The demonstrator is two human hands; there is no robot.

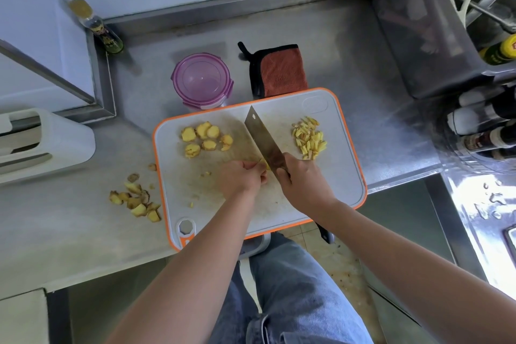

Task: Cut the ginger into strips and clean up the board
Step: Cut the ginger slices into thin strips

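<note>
A white cutting board with an orange rim (346, 176) lies on the steel counter. Several round ginger slices (205, 138) sit on its left part, and a pile of cut ginger strips (309, 138) lies at its right. My right hand (301, 179) grips the handle of a cleaver (264, 139), whose blade rests across the board's middle. My left hand (241, 179) has curled fingers pressing a small piece of ginger (267, 167) against the blade; most of that piece is hidden.
Ginger peel scraps (138, 198) lie on the counter left of the board. Behind the board stand a purple lidded container (201, 82) and an orange cloth (280, 71). A bottle (96, 26) stands far left, bottles (485, 131) at right.
</note>
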